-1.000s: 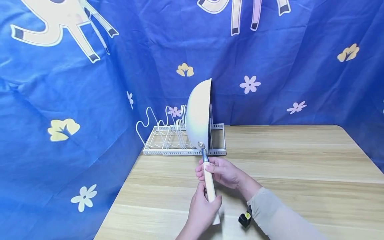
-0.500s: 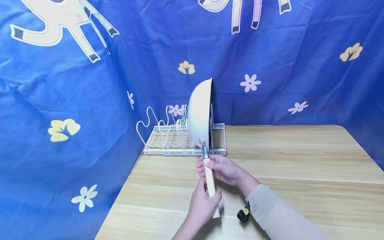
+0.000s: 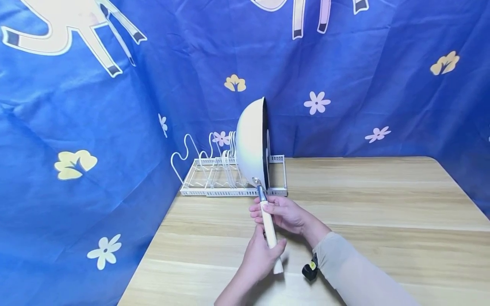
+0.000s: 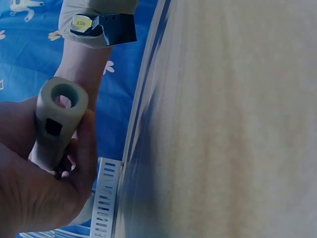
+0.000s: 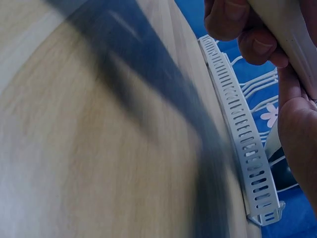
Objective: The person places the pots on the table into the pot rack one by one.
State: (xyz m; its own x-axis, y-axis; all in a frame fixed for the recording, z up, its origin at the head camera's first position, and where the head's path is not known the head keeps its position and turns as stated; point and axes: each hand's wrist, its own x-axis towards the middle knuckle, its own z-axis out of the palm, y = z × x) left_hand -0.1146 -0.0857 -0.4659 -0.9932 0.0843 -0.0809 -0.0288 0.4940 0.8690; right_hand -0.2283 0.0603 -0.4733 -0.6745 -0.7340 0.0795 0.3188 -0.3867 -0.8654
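Note:
A white wok [image 3: 250,142] with a dark inside stands on edge in a white wire pan rack [image 3: 229,192], its open side facing right. From the wok a pale handle [image 3: 269,227] with a metal neck points toward me. My left hand [image 3: 260,255] grips the lower part of this handle; its end with a hanging hole [image 4: 64,99] shows in the left wrist view. Higher up, near the metal neck, my right hand [image 3: 287,214] holds the handle with the thumb on top and the fingers around the far side. The wok's lowest edge is partly hidden by the rack.
Several wire dividers [image 3: 203,157] rise from the rack left of the wok. The rack stands at the back left of a wooden table [image 3: 363,199]. Blue patterned cloth [image 3: 344,85] hangs behind and on the left. A black wrist camera [image 3: 310,270] sits by the right sleeve.
The handle's end has risen and moved slightly away from me, with both hands still on it. The wok's rim has shifted a little left, and more of its dark inside shows.

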